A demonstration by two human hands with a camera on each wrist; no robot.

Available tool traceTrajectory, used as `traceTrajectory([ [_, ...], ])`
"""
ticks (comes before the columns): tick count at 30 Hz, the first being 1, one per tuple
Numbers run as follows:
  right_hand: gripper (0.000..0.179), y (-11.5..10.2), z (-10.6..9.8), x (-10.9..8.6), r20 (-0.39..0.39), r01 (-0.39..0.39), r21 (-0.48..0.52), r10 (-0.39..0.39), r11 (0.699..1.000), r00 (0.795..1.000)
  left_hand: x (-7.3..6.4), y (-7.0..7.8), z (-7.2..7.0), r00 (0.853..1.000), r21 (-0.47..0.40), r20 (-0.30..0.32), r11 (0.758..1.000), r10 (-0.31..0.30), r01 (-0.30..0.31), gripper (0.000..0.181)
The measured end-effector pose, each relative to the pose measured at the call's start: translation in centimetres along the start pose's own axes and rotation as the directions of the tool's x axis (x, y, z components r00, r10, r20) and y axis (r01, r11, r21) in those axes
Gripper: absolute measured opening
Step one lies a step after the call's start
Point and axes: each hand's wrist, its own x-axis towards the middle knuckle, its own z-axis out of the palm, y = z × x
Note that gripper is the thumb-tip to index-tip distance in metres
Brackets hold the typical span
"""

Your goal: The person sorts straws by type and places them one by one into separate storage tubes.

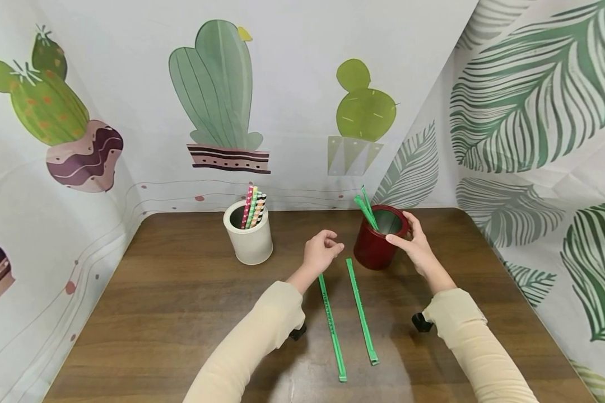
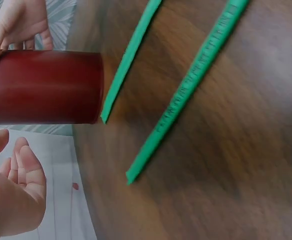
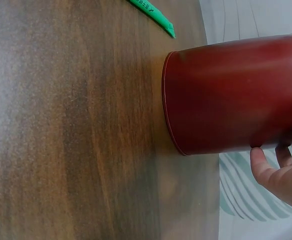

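Note:
A dark red round holder (image 1: 375, 249) stands upright on the table, with a few green paper-wrapped straws (image 1: 365, 210) leaning out of its far left side. My right hand (image 1: 417, 246) grips this holder at its right side, thumb at the near rim and fingers around the far side. Just left of it, my left hand (image 1: 321, 253) hovers with loosely bent fingers and nothing in them. Two more wrapped straws lie on the wood: the left straw (image 1: 333, 330) below the left hand, and the right straw (image 1: 362, 313) in front of the red holder.
A cream round holder (image 1: 252, 242) with several patterned straws (image 1: 254, 208) stands at the back left of the brown table (image 1: 181, 313). Behind the table hangs a white cloth (image 1: 292, 112) printed with cacti and leaves.

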Motion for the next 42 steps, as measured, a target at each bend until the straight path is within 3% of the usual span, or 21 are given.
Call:
traceTrajectory([
  [5,0.078,-0.1,0.1,-0.1,-0.001,0.005,0.003,-0.005,1.000,1.000,-0.9,-1.1,0.0,0.999,0.056,0.031,0.998,-0.015,0.013,0.027],
  [12,0.077,-2.2,0.7,-1.3,0.004,-0.002,0.013,0.002,1.000,1.000,-2.2,-2.8,0.4,0.999,0.101,0.050,0.995,-0.022,0.016,0.032],
  [21,0.078,-0.7,0.2,-0.3,-0.007,0.000,0.028,0.001,1.000,1.000,-3.6,-4.1,0.6,0.996,0.162,0.071,0.986,-0.048,0.036,0.033],
  [30,0.078,-0.3,0.2,-0.2,-0.012,0.009,0.021,-0.009,1.000,1.000,-4.4,-4.8,1.0,0.997,0.240,0.057,0.970,-0.057,0.042,0.034],
  [42,0.077,-1.8,0.7,-0.8,-0.012,0.008,0.036,-0.007,0.999,1.000,-5.1,-5.4,1.0,0.994,0.293,0.042,0.953,-0.098,0.081,0.035],
])
